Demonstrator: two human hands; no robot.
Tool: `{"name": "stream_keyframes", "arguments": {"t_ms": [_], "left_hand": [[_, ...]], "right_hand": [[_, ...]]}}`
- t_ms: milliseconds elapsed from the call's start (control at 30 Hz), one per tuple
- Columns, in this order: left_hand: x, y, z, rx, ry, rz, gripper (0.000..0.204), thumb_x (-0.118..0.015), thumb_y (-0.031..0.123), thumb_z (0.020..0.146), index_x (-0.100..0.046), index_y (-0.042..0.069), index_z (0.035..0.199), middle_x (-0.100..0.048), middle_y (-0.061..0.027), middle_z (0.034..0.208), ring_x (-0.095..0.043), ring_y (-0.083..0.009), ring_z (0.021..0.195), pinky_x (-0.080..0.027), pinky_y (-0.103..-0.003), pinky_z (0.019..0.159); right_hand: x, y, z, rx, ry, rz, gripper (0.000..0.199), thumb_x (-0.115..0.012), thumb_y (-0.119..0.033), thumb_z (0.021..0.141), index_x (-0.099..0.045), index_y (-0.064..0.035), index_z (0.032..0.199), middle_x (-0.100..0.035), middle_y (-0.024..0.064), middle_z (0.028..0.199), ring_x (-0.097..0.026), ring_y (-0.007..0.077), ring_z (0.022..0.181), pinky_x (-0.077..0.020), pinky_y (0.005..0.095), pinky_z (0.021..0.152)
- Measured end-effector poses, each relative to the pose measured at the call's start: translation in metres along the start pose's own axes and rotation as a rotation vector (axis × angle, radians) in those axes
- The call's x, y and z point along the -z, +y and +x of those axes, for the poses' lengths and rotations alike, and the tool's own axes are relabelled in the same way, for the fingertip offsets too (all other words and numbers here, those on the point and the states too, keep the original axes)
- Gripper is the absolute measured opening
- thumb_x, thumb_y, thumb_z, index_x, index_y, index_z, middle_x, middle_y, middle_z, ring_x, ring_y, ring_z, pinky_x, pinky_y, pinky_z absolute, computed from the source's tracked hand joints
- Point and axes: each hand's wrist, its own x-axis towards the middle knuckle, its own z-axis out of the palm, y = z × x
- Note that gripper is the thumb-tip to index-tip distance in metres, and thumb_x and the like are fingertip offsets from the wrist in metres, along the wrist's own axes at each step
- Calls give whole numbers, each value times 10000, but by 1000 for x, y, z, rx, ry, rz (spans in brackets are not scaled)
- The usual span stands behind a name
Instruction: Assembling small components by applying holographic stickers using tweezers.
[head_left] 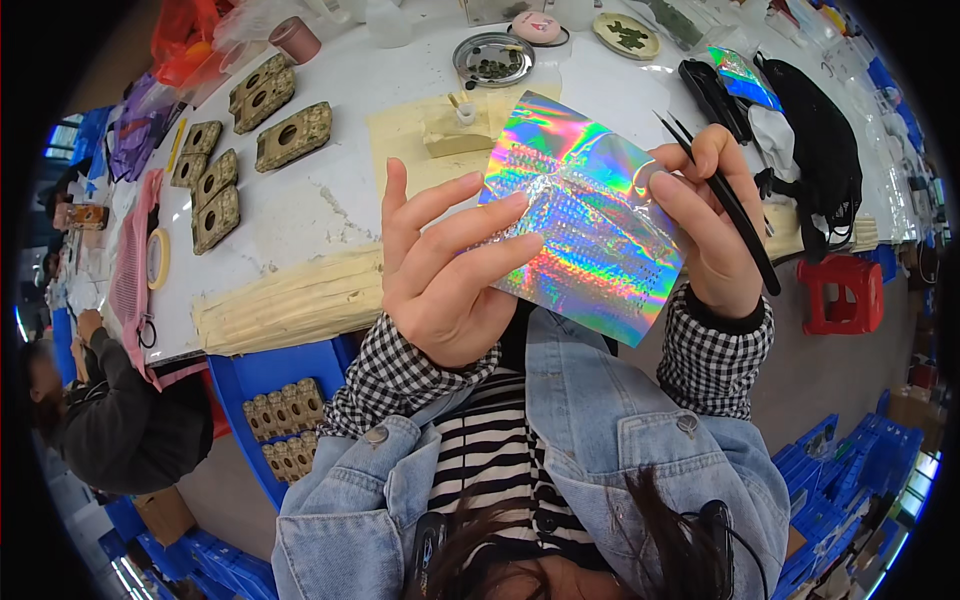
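Observation:
A shiny holographic sheet [585, 225] with rows of small raised marks is raised, tilted, above the near edge of the table. My left hand [450, 265] grips its left side, several fingers lying across the front and the thumb hidden. At the sheet's upper right, my right hand [715, 225] pinches the edge with its thumb. Black tweezers [735, 210] are tucked in that same hand, tips pointing up and away. Behind the sheet stands a pale tape-covered block [455, 138] with a small white cup [465, 113] on it.
Camouflage-patterned cases [295, 136] lie at the table's left; more sit in a blue bin [235, 375] below. A round dish [493, 62] of small dark pieces and a cream dish [628, 38] stand at the back. A black bag [825, 150] lies right, a red stool [840, 295] below. Another person [130, 400] sits left.

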Motion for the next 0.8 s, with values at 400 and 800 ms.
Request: {"name": "stream_keyframes", "arguments": {"t_ms": [400,800], "left_hand": [[0,-1,0,35,-6,-1,251,-770,65,647,-710,164,870,-694,12,1002,-608,-249,1043,-240,-548,1118],[-1,-1,0,29,0,-18,296,-739,-6,616,-711,153,864,-698,4,997,-609,-257,1040,-229,-559,1117]], "right_hand": [[4,3,4,7,22,-83,307,-672,2,828,-393,-108,893,-642,64,878,-594,46,701,-406,150,559],[4,1,3,15,13,-19,288,-674,2,828,-413,-102,891,-633,48,846,-590,61,755,-444,188,660]]}}
